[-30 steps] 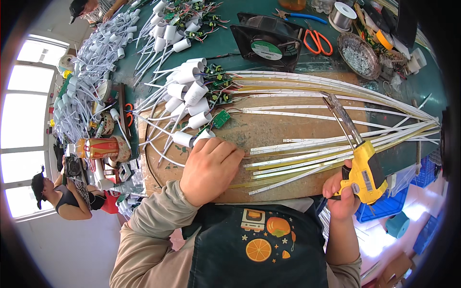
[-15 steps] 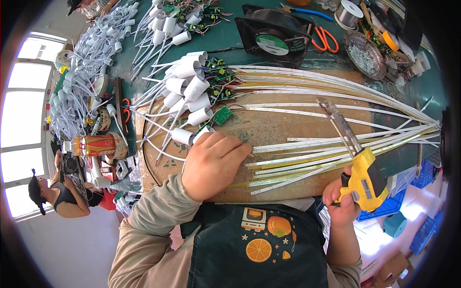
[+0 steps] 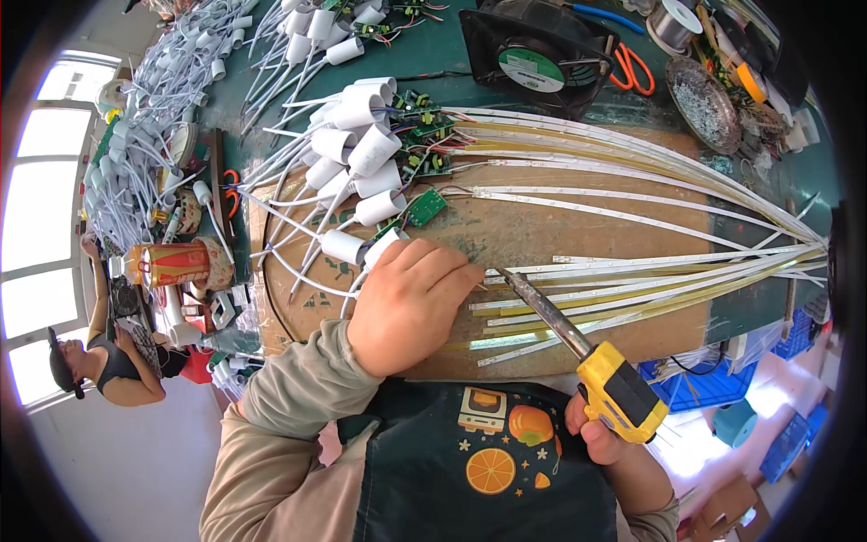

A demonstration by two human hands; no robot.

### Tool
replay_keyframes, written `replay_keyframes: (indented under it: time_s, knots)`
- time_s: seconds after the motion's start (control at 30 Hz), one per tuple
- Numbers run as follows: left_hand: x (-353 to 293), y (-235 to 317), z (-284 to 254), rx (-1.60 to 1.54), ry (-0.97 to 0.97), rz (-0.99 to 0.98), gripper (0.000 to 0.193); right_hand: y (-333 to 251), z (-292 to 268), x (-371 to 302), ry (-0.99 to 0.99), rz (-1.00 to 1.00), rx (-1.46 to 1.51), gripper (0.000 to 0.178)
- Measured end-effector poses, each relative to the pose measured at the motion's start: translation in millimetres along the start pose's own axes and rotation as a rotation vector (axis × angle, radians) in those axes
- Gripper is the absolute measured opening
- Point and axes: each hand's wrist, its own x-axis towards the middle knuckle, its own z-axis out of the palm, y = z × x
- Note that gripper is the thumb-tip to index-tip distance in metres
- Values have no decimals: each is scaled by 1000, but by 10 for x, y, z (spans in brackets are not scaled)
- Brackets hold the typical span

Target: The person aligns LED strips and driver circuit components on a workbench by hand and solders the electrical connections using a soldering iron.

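Slim white and yellowish strips (image 3: 722, 259) fan across center right, gathered near the dark rim. A left hand (image 3: 406, 307) curls at center — any hold impossible to make out — while the right hand (image 3: 607, 447), partly hidden, grips a yellow-and-black soldering gun (image 3: 623, 390), lower right.

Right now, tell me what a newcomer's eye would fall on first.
Most likely the yellow soldering iron, held in the right hand at lower right, its tip near the left hand. Next, perhaps, the pale strips fanned across the brown board, gathering at the right. The cluster of white cylinders and green circuit boards, left of the strips, may follow.
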Motion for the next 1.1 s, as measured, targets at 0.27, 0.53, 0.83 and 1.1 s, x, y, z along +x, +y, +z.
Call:
replay_keyframes:
  time_s: [0.27,0.53,0.83,1.1]
  knots:
    - [-16,-28,6,-25,15,-9,31,114,-194,-140,-168,31,-170,48]
    - [-25,-5,26,30,1,-1,32,122,-188,-125,-203,5,-221,58]
    - [-10,-13,48,26,-15,10,30,83,-126,-68,-146,51,-101,52]
    - [-9,0,32,37,-18,7,31,59,-61,-30,-111,43,-66,52]
